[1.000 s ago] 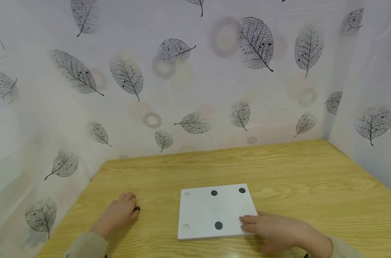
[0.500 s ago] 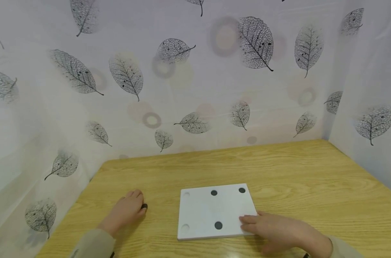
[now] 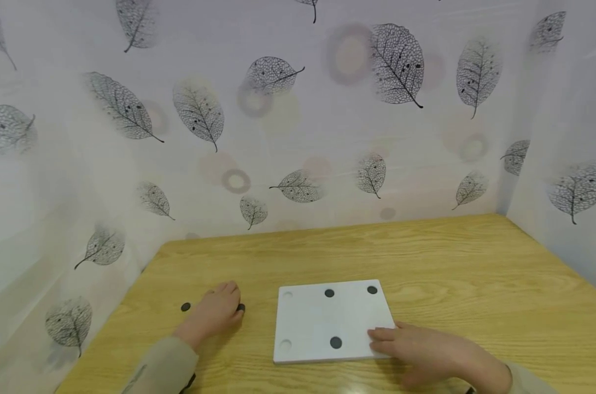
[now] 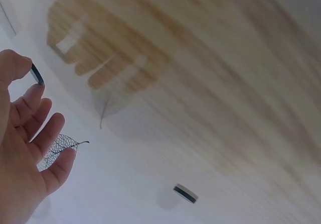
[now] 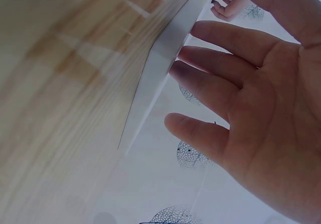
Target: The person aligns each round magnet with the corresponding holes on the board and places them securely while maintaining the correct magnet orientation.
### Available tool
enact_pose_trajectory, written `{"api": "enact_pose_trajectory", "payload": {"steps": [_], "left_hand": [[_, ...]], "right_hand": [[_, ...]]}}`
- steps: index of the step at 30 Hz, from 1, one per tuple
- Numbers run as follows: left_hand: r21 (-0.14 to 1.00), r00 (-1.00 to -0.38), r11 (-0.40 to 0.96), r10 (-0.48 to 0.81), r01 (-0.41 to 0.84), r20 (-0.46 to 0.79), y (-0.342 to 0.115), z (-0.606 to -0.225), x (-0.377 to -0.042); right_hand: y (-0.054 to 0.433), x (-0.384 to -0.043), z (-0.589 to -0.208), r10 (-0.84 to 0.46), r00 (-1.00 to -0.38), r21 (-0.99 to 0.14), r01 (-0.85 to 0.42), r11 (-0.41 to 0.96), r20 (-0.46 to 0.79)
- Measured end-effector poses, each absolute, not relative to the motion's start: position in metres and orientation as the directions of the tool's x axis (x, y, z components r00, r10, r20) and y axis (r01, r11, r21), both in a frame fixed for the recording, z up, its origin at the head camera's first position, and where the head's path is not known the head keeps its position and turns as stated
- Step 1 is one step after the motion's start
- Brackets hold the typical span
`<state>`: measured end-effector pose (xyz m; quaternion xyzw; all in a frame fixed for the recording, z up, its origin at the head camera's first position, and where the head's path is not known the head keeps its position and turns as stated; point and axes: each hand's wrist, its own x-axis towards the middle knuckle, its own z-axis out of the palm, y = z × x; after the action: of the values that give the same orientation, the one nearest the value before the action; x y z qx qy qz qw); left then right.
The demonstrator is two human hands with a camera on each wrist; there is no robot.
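My left hand (image 3: 213,311) is over the table, left of the board, and pinches a small black disc (image 4: 36,74) between thumb and index finger; the other fingers curve loosely. Behind that hand, a second black disc (image 3: 186,307) lies on the wood. The white rectangular board (image 3: 317,320) bears black discs at its back middle (image 3: 329,293), back right corner (image 3: 372,290) and front middle (image 3: 336,342). Two pale round recesses show along its left side. With fingers extended, my right hand (image 3: 421,347) rests its fingertips on the board's right edge, hiding the front right corner.
The wood-grain table (image 3: 465,268) spreads around the board on all sides. A white curtain (image 3: 298,137) printed with leaves encloses it at the back, left and right.
My left hand has moved right, nearer the board, with the disc in its pinch. The loose disc behind it has come into view. The right hand stays at the board's edge.
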<state>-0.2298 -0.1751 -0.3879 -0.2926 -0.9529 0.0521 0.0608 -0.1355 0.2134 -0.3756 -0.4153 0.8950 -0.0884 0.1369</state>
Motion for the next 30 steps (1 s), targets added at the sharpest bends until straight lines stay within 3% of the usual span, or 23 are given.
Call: {"api": "enact_pose_trajectory", "payload": {"steps": [18, 30], "left_hand": [[-0.157, -0.815, 0.814, 0.574, 0.559, 0.075, -0.152, -0.393, -0.240], [-0.170, -0.800, 0.797, 0.596, 0.579, 0.070, -0.139, -0.393, -0.242]], "right_hand": [[0.215, -0.137, -0.376, -0.772, -0.611, -0.306, -0.711, 0.633, -0.177], [0.213, -0.134, -0.375, -0.759, -0.628, -0.253, -0.716, 0.650, -0.172]]}}
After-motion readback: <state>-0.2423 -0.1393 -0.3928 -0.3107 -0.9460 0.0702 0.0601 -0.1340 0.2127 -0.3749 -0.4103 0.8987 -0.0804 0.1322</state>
